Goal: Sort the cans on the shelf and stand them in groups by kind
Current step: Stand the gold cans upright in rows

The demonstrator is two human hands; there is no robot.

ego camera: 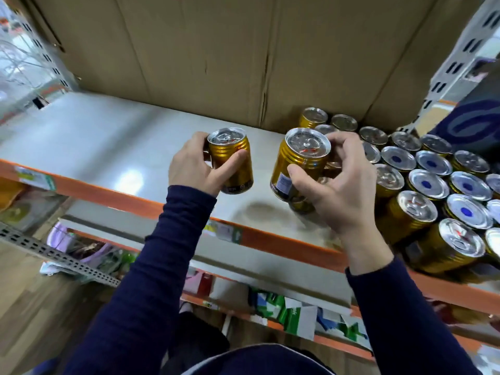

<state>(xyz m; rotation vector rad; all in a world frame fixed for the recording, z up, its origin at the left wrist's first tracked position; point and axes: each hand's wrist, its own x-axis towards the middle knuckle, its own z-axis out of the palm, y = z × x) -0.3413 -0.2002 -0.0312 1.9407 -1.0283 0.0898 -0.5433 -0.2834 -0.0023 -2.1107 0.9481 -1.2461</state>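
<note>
Dark sleeves [151,266] lowest in shot, both arms reaching up to the shelf [94,131]. Cardboard sheet [203,44] lines the back of it. Packed cluster of gold cans [433,185] stands upright on the shelf's right end, some with blue-dot lids [428,182], others with pull-tab lids [416,207], mixed together. Right hand [338,190] has thumb and curled fingers wrapped round a tilted pull-tab can [295,163] at the cluster's left edge. Left hand [194,169] grips a second pull-tab can [232,163], thumb across its side, tilted over the bare middle of the shelf.
</note>
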